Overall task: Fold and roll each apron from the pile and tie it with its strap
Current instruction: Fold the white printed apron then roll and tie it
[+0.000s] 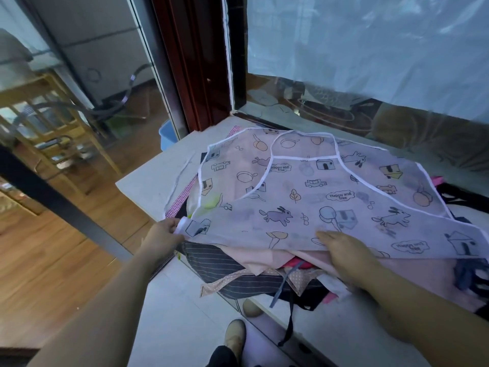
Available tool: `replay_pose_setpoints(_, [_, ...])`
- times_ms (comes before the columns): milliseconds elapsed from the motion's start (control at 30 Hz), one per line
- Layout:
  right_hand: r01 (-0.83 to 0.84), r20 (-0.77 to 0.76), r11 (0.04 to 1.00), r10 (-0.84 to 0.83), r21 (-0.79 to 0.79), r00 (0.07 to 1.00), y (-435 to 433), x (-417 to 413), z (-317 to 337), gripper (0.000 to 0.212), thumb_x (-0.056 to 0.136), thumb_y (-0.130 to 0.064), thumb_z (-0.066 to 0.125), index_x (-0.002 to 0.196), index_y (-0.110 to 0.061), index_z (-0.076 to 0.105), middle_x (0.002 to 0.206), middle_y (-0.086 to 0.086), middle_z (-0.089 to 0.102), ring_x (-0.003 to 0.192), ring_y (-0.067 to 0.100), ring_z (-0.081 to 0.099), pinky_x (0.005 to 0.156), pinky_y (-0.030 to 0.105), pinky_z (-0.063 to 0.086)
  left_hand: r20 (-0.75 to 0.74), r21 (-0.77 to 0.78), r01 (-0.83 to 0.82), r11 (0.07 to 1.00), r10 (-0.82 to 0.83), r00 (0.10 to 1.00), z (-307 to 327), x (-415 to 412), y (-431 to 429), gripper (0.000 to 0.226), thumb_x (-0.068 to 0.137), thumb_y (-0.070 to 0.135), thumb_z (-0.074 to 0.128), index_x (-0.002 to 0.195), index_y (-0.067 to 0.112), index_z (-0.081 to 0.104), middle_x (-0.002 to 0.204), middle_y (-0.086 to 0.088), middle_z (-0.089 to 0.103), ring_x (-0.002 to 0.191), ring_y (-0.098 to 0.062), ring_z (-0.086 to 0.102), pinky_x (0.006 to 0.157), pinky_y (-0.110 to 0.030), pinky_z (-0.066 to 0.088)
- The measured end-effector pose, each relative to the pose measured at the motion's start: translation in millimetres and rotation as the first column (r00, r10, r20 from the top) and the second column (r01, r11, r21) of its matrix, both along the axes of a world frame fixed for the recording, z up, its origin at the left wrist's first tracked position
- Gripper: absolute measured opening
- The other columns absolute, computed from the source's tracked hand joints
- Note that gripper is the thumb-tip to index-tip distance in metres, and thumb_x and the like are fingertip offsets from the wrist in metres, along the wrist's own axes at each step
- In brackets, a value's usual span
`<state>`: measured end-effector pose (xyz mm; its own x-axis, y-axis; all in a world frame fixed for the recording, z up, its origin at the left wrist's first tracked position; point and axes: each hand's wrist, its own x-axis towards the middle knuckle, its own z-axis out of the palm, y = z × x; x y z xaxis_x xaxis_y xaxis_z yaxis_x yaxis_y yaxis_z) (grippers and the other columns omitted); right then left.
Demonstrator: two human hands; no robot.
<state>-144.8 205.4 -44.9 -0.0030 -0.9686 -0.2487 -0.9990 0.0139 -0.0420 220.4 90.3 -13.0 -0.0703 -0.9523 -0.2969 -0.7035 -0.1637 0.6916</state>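
Translucent plastic-like film, printed with rabbits, houses and "Happy and free" bubbles, makes up the apron (304, 197) now being worked. It lies spread flat on top of the pile (238, 271) of other aprons, on a pale ledge (143, 181) beside the window, with its bib pointing to the far side.

From where I stand, the left hand (164, 234) pinches the near-left corner of the apron between thumb and curled fingers, lifting it a little off the pile. The right hand (344, 252) lies open and flat on the near edge, fingers straight, pressing the film down.

This sheet looks very light, thin and floppy, and probably slick, so I'd expect it to slide on the cloth beneath and spring out of a loose fold. The white bound edge (201, 170) looks like the firmest place to hold, at the corners, with a flat palm pinning each crease.

A thin pale strap (177, 176) trails on the ledge at the far left. Whether it belongs to this apron I cannot tell. Under the near edge a dark striped apron (211, 260) and pink cloth show.
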Motion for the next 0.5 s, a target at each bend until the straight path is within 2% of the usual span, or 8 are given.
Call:
replay_pose_setpoints(67, [0.014, -0.009, 1.000, -0.014, 0.008, 1.000, -1, 0, -3, 0.056, 0.089, -0.011, 0.048, 0.143, -0.015, 0.035, 0.146, 0.004, 0.042, 0.129, 0.022, 0.044, 0.098, 0.029, 0.039, 0.008, 0.132, 0.115, 0.985, -0.117, 0.993, 7, 4, 1, 0.025, 0.076, 0.007, 0.061, 0.099, 0.016, 0.064, 0.092, -0.003, 0.068, 0.085, -0.021, 0.061, 0.078, -0.029, 0.048])
replay_pose_setpoints(167, [0.032, -0.001, 0.999, -0.032, -0.012, 0.999, -2, -5, -6, 0.059, 0.084, -0.009, 0.049, 0.142, -0.017, 0.038, 0.143, 0.002, 0.046, 0.126, 0.022, 0.048, 0.096, 0.031, 0.043, -0.307, 0.367, 0.199, 0.909, -0.084, 0.948, 14, 4, 3, 0.055, 0.059, 0.028, 0.069, 0.112, 0.013, 0.064, 0.113, -0.004, 0.068, 0.110, -0.024, 0.058, 0.082, -0.024, 0.044])
replay_pose_setpoints(267, [0.026, 0.006, 0.999, -0.026, -0.020, 1.000, -2, -8, -9, 0.059, 0.083, -0.009, 0.049, 0.141, -0.018, 0.040, 0.140, 0.001, 0.048, 0.123, 0.021, 0.050, 0.092, 0.031, 0.045, -0.434, 0.362, 0.099, 0.927, 0.074, 0.898, 16, 0, 4, 0.029, 0.092, 0.039, 0.057, 0.103, 0.014, 0.068, 0.104, 0.000, 0.071, 0.100, -0.020, 0.062, 0.081, -0.026, 0.041])
replay_pose_setpoints(333, [0.018, 0.020, 0.999, -0.017, -0.027, 1.000, -2, -8, -10, 0.053, 0.084, -0.008, 0.049, 0.136, -0.018, 0.043, 0.135, 0.002, 0.052, 0.117, 0.022, 0.053, 0.087, 0.033, 0.048, -0.356, 0.275, 0.006, 0.962, 0.096, 0.930, 10, -1, 2, 0.028, 0.096, 0.034, 0.053, 0.089, 0.010, 0.065, 0.099, -0.010, 0.068, 0.093, -0.023, 0.059, 0.073, -0.024, 0.040])
replay_pose_setpoints(400, [-0.001, 0.038, 1.000, 0.002, -0.029, 0.999, -1, -8, -10, 0.048, 0.087, -0.014, 0.049, 0.134, -0.019, 0.045, 0.133, 0.002, 0.053, 0.116, 0.023, 0.054, 0.087, 0.033, 0.048, -0.230, 0.156, -0.102, 0.983, 0.136, 0.963, 5, -2, 1, 0.015, 0.097, 0.019, 0.053, 0.090, 0.008, 0.061, 0.093, -0.014, 0.065, 0.089, -0.027, 0.059, 0.068, -0.027, 0.042])
replay_pose_setpoints(433, [-0.011, 0.039, 0.999, 0.012, -0.031, 0.999, -1, -8, -9, 0.047, 0.088, -0.018, 0.050, 0.134, -0.020, 0.045, 0.134, 0.001, 0.052, 0.117, 0.022, 0.054, 0.088, 0.032, 0.047, -0.111, 0.067, -0.179, 0.982, 0.186, 0.976, 2, -1, -1, 0.008, 0.096, 0.012, 0.052, 0.097, 0.010, 0.060, 0.092, -0.011, 0.062, 0.093, -0.030, 0.059, 0.076, -0.032, 0.044])
replay_pose_setpoints(467, [-0.018, 0.032, 0.999, 0.019, -0.029, 0.999, 0, -8, -8, 0.047, 0.089, -0.022, 0.050, 0.135, -0.021, 0.044, 0.135, 0.000, 0.052, 0.118, 0.020, 0.053, 0.089, 0.029, 0.045, 0.041, -0.040, -0.263, 0.964, 0.265, 0.963, -1, 1, -3, 0.017, 0.093, 0.007, 0.050, 0.106, 0.015, 0.059, 0.099, -0.009, 0.060, 0.103, -0.032, 0.056, 0.091, -0.041, 0.041])
replay_pose_setpoints(500, [-0.023, 0.028, 0.999, 0.023, -0.028, 0.999, 1, -8, -8, 0.047, 0.090, -0.024, 0.050, 0.136, -0.021, 0.043, 0.136, 0.000, 0.051, 0.119, 0.019, 0.052, 0.089, 0.028, 0.044, 0.212, -0.117, -0.326, 0.938, 0.344, 0.915, -2, 1, -4, 0.031, 0.090, 0.003, 0.049, 0.114, 0.022, 0.057, 0.111, -0.008, 0.055, 0.116, -0.033, 0.049, 0.106, -0.052, 0.026])
